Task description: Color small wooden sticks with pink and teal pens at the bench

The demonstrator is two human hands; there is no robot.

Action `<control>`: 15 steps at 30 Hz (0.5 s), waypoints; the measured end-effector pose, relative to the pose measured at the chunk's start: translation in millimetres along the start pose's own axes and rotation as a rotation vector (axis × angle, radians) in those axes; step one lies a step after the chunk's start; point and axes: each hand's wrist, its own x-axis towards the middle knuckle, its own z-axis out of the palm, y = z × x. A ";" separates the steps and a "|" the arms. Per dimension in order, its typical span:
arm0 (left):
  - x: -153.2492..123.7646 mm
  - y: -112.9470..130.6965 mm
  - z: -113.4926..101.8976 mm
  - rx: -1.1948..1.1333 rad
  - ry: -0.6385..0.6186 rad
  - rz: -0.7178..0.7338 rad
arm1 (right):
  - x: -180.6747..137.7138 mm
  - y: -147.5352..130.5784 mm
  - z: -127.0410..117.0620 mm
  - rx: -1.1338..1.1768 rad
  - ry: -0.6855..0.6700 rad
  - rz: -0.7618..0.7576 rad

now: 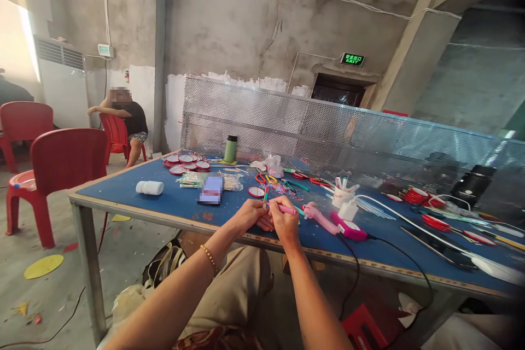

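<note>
Close together at the table's front edge, both of my hands are closed. My left hand [253, 215] pinches a small wooden stick [266, 194] with red and green on it, standing nearly upright. My right hand [286, 223] grips a pink pen [287, 209], its tip end pointing at the stick; whether they touch I cannot tell. Just beyond lies a small red-rimmed white disc [256, 192], like a little drum. To the right of my right hand rests a pink glue gun [320, 220] with a cable.
A phone [211, 190], a white bottle [149, 188] and a pile of red-rimmed discs [186, 163] lie left on the blue table [172, 210]. Scissors [270, 178], a cup of markers [343, 194] and a pink box [351, 228] are right. A person [133, 117] sits behind.
</note>
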 end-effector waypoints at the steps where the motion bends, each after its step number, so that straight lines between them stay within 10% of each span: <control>1: 0.2 -0.1 0.0 -0.001 0.000 0.000 | 0.0 -0.2 0.1 0.001 -0.004 -0.001; 15: 1.7 -1.8 -1.4 0.003 -0.012 -0.004 | 1.0 0.3 -0.2 -0.012 -0.017 0.004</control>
